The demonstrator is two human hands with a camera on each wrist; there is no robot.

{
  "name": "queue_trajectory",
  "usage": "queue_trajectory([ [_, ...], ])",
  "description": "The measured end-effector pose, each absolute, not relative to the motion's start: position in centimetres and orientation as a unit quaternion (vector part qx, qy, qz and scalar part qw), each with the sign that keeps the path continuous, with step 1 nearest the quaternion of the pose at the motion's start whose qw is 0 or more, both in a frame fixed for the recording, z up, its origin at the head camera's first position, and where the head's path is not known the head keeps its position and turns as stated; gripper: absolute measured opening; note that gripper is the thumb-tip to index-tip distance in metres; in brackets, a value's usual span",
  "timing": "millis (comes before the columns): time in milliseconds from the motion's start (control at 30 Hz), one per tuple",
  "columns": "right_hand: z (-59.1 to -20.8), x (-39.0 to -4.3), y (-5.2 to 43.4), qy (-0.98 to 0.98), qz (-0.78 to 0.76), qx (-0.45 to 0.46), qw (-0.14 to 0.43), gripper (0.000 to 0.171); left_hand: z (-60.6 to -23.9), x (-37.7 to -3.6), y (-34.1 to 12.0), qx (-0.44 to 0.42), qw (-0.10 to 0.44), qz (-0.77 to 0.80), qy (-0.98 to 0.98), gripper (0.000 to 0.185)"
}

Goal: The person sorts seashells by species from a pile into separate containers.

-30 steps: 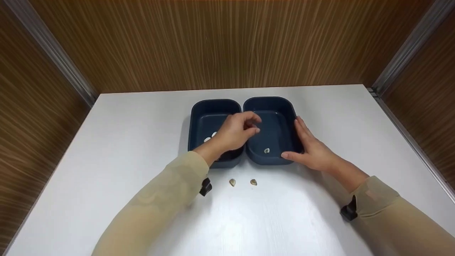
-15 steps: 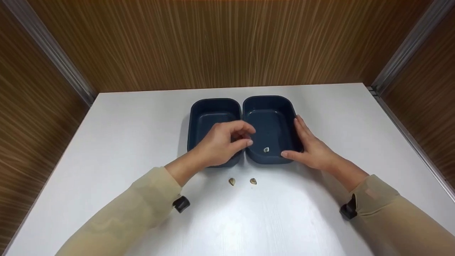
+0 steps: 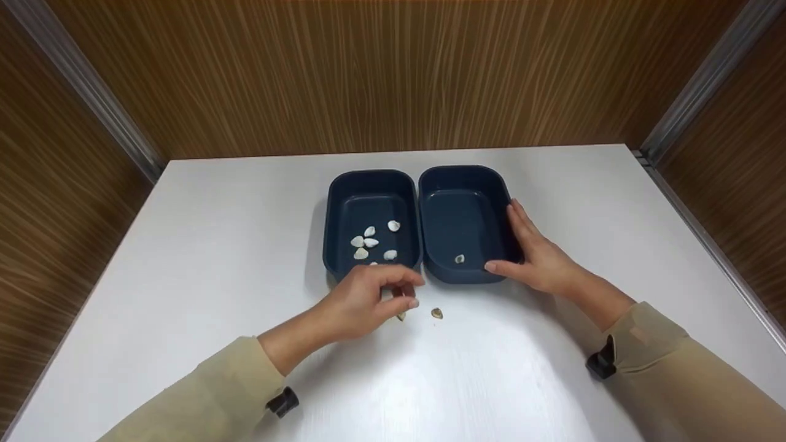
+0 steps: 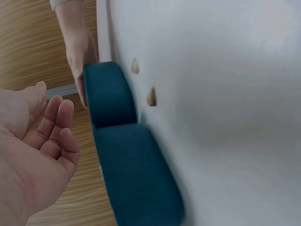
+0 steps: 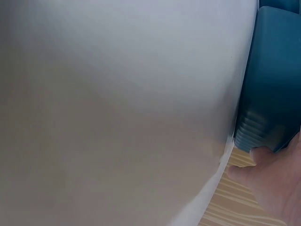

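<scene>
Two dark blue trays stand side by side. The left tray (image 3: 334, 215) holds several pale shells (image 3: 370, 243); the right tray (image 3: 466, 184) holds one shell (image 3: 459, 259). Two more shells lie on the white table in front. The left shell (image 3: 401, 316) is half hidden under my left hand (image 3: 410, 294), whose loosely curled fingers hover at it and hold nothing. The right shell (image 3: 436, 314) lies bare. In the left wrist view my left hand (image 4: 51, 113) shows a bare palm, apart from both shells (image 4: 151, 96). My right hand (image 3: 522, 245) rests flat against the right tray's outer side.
The white table (image 3: 245, 245) is walled by wood panels at the back and both sides, with metal strips in the corners. The right wrist view shows table surface, a tray corner (image 5: 273, 94) and my thumb (image 5: 277, 174).
My left hand has drawn back from above the trays to the table in front, down by the left loose shell, uncovering the shells in the left tray. The right hand has stayed put.
</scene>
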State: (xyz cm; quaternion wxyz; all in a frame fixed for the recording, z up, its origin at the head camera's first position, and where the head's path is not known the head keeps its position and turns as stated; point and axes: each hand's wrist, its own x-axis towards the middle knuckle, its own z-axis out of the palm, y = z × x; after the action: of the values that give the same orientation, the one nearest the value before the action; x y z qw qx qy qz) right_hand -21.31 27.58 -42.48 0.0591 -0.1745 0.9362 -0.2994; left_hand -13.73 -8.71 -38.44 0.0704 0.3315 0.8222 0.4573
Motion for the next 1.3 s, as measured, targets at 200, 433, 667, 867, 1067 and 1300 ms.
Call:
queue_trajectory([
  [200, -42.7, -21.4, 27.6, 0.938, -0.296, -0.173, 0.061, 0.119, -40.9, -13.2, -9.5, 0.325, 0.093, 0.439, 0.833, 0.024],
  [433, -42.7, -21.3, 27.6, 0.939, -0.292, -0.174, 0.059, 0.118, -43.1, -13.2, -10.1, 0.314, 0.101, 0.433, 0.839, 0.027],
  [667, -42.7, -21.3, 27.7, 0.939, -0.294, -0.168, 0.066, 0.119, -44.0, -13.4, -10.6, 0.289, 0.097, 0.419, 0.855, 0.032],
  [867, -42.7, -21.3, 27.8, 0.935, -0.304, -0.175, 0.058, 0.119, -44.6, -13.7, -10.3, 0.291, 0.088, 0.408, 0.861, 0.033],
  [1067, -42.7, -21.3, 27.8, 0.934, -0.303, -0.18, 0.053, 0.117, -45.1, -13.8, -9.9, 0.304, 0.06, 0.365, 0.878, 0.034],
  [1300, -42.6, -21.4, 27.7, 0.935, -0.298, -0.184, 0.052, 0.116, -45.7, -13.9, -9.7, 0.299, 0.043, 0.344, 0.889, 0.032],
])
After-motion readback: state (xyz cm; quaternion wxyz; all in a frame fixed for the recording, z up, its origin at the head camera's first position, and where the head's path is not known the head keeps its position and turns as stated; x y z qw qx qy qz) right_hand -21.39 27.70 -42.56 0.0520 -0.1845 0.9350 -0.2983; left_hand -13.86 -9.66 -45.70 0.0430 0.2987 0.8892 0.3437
